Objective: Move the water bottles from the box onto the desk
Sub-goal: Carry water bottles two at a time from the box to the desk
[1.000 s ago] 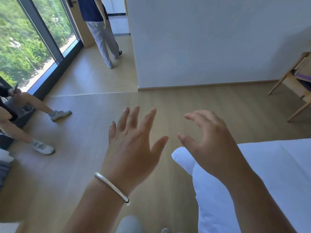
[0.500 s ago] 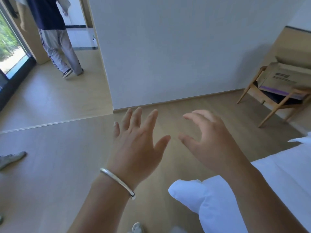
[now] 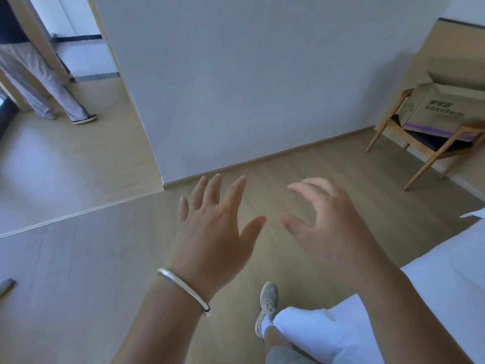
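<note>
L hand [image 3: 210, 229] is hovering mid-frame over the wood floor [image 3: 78, 258], back of hand up, fingers spread and near straight, thumb angling out to the right; holding nothing. Silver bangle [image 3: 183, 290] is sitting on that wrist. R hand [image 3: 330, 227] is hovering just beside it, thumbs apart w/ a small gap btwn them; fingers bent in a loose claw, nothing in the grip.

Cardboard box [image 3: 441, 109] is sitting on the seat of a wooden chair [image 3: 430, 151] at far right, against the tan wall panel, well apart from both hands. Top flaps are standing open; dark print on its near side, purple strip along the bottom edge. Contents not visible from this angle, so can't tell abt bottles.

White bedding [image 3: 433, 298] is filling the lower right corner, one fold hanging toward the floor. Wearer's shoe [image 3: 267, 306], grey w/ white sock, is planting on the floor btwn the forearms. White wall [image 3: 249, 82] is running across the middle. Another person [image 3: 39, 82] is standing at upper left by the doorway, grey trousers, legs only in view.
</note>
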